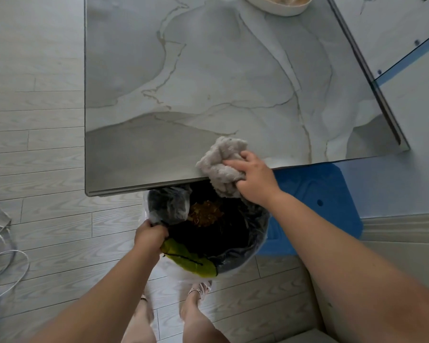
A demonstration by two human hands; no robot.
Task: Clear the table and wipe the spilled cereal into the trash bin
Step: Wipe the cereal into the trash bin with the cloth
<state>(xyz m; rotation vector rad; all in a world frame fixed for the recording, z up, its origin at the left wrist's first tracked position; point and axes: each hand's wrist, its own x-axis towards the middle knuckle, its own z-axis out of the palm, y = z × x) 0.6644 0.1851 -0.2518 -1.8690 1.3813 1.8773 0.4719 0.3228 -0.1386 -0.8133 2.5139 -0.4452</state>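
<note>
Clutching cloth (221, 158) in right hand (254, 177) at counter (183, 82) edge; gripping bin (256, 243) by rim with left hand (150, 233), to catch cereal (204, 214).

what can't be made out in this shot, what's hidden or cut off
All in the head view:
The bowl is cut off by the top edge, and its contents are too blurred to name.
The far rim of the trash bin is hidden under the table edge, and its depths are too dark.
Anything under the cloth is covered by it and the right hand.
The left hand has its grip's fingertips curled out of sight inside the bin's rim.
</note>
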